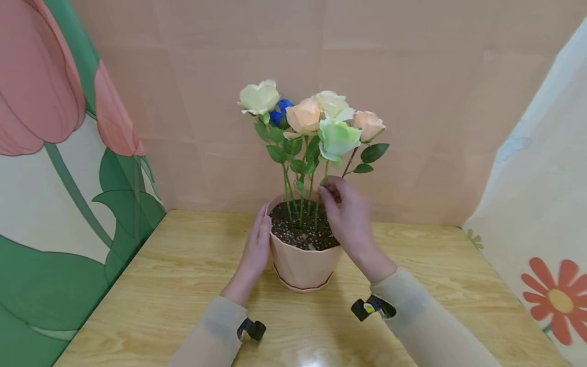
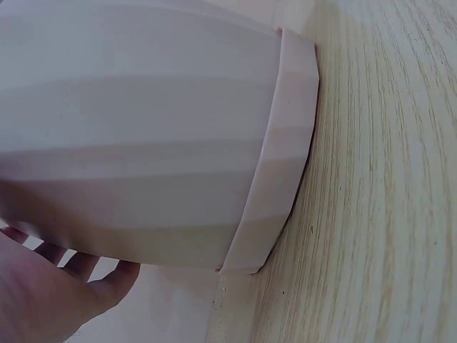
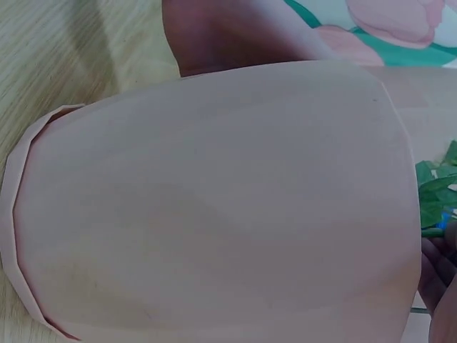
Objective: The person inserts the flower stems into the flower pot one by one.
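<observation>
A pale pink faceted flowerpot (image 1: 304, 265) stands upright on a matching saucer (image 1: 302, 289), filled with dark soil (image 1: 282, 224). My left hand (image 1: 256, 247) rests against the pot's left side near the rim; its fingers (image 2: 114, 282) touch the wall in the left wrist view. Above the soil, the fingertips of my right hand (image 1: 350, 216) pinch the green stem of a pale green rose (image 1: 338, 138). Cream roses (image 1: 259, 97), peach roses (image 1: 303, 116) and a blue flower (image 1: 281, 112) rise around it. In the right wrist view the pot (image 3: 214, 207) covers most of the frame.
The pot stands on a light wood table (image 1: 192, 285). Behind it hangs a plain pinkish backdrop (image 1: 206, 102). Flower-printed panels flank the table, with a large tulip (image 1: 36, 76) at left and a red flower (image 1: 560, 300) at right.
</observation>
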`<state>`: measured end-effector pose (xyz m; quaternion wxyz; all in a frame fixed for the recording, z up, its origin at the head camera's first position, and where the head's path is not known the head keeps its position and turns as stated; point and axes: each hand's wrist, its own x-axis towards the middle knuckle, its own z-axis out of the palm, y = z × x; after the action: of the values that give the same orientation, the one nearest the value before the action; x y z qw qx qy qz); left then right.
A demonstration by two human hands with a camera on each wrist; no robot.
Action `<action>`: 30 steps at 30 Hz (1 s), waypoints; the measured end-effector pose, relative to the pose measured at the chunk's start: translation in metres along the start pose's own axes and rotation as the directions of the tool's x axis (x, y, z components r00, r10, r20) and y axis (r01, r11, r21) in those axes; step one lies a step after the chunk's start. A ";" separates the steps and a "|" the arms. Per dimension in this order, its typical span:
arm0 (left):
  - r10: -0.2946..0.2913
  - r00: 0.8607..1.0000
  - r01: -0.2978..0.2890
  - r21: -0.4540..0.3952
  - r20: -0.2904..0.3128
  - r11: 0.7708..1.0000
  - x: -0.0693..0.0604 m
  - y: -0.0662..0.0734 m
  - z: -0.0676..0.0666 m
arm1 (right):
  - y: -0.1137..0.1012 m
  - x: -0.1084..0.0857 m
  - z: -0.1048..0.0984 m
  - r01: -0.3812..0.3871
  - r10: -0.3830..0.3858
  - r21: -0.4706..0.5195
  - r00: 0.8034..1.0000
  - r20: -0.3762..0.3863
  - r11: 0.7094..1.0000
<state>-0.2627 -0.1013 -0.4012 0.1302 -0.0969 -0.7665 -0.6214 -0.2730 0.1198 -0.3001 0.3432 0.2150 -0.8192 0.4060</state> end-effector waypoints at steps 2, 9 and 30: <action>0.002 1.000 -0.002 -0.001 0.003 1.000 0.000 0.001 0.001 | 0.001 -0.001 0.000 -0.002 0.002 0.008 1.000 -0.007 1.000; -0.002 1.000 0.002 0.001 0.000 1.000 0.001 -0.001 0.002 | 0.003 -0.003 0.000 0.004 -0.004 0.010 1.000 -0.021 1.000; -0.009 1.000 0.010 0.019 -0.004 1.000 0.003 -0.002 0.000 | 0.005 -0.007 -0.006 -0.115 0.114 0.076 0.993 0.009 0.991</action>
<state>-0.2659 -0.1015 -0.4022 0.1297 -0.0907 -0.7726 -0.6148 -0.2688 0.1282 -0.3053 0.3090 0.1815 -0.8149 0.4555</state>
